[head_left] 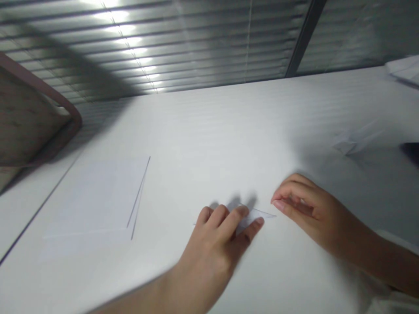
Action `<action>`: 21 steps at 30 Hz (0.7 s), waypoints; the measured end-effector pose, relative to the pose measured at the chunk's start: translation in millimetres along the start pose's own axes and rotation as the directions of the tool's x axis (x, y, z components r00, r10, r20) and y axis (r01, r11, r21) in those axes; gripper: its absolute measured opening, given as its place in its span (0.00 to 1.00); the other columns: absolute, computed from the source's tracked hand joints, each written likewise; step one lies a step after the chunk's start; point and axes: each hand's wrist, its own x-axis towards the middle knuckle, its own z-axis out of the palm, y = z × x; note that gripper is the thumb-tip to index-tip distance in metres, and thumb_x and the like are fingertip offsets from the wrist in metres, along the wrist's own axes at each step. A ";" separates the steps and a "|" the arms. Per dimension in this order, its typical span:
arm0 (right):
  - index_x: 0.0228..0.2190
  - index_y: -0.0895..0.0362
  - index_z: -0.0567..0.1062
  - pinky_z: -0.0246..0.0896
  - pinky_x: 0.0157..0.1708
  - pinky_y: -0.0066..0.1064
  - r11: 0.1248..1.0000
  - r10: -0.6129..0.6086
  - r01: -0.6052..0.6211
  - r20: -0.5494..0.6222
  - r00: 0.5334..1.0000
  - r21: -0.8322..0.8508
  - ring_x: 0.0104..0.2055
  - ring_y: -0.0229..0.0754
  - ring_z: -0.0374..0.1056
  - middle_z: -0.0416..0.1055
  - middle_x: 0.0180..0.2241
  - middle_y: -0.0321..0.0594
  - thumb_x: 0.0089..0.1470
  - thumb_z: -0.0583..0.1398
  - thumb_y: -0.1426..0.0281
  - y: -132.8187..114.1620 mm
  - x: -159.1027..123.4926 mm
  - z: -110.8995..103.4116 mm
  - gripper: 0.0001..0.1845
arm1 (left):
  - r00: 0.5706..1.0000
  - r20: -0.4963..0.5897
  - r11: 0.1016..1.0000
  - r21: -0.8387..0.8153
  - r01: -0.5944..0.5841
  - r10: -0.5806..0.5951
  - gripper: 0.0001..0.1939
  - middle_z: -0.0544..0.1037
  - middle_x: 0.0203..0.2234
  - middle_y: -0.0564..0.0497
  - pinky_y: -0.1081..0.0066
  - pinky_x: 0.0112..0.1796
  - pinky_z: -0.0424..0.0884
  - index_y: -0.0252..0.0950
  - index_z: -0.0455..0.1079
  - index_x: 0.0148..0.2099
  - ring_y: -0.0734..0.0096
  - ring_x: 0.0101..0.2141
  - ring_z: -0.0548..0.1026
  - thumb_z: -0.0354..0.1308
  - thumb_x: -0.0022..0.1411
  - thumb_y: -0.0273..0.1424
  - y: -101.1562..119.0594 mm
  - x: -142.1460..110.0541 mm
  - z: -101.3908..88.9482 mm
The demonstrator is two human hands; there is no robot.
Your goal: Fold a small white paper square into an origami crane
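A small piece of folded white paper (pixel 258 214) lies on the white table, its narrow point facing right. My left hand (pixel 219 244) holds it, fingers bent over the top and thumb along the near edge, so much of the paper is hidden. Just right of the paper's point is my right hand (pixel 307 209), slightly apart from it. Its thumb and forefinger meet in a pinch, and I see nothing between them.
Flat white sheets (pixel 98 196) are stacked on the left. A folded white paper figure (pixel 345 146) stands at right, with a dark object (pixel 410 152) at the edge. Papers (pixel 404 69) lie far right. A pink-edged bag-like item (pixel 32 117) is at left; window blinds (pixel 196 43) border the table's back.
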 end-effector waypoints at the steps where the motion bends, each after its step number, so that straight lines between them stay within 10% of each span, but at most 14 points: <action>1: 0.29 0.53 0.69 0.60 0.33 0.33 1.000 -0.005 0.005 0.010 1.000 -0.005 0.35 0.40 0.63 0.65 0.32 0.37 0.55 0.57 0.73 0.0 -0.2 0.7 0.05 | 1.000 0.000 1.000 0.002 -0.001 0.001 0.19 0.73 0.43 0.44 0.64 0.34 0.58 0.37 0.65 0.57 0.63 0.35 0.64 0.40 0.70 0.24 0.1 -0.1 -0.2; 21: 0.26 0.54 0.67 0.56 0.35 0.35 0.989 -0.054 0.058 0.034 0.998 -0.137 0.34 0.39 0.62 0.63 0.29 0.34 0.51 0.61 0.73 -3.3 0.8 7.2 0.07 | 1.000 -0.006 1.000 -0.002 0.012 -0.012 0.19 0.72 0.43 0.45 0.63 0.33 0.57 0.36 0.64 0.57 0.63 0.35 0.63 0.40 0.69 0.24 0.5 0.3 2.2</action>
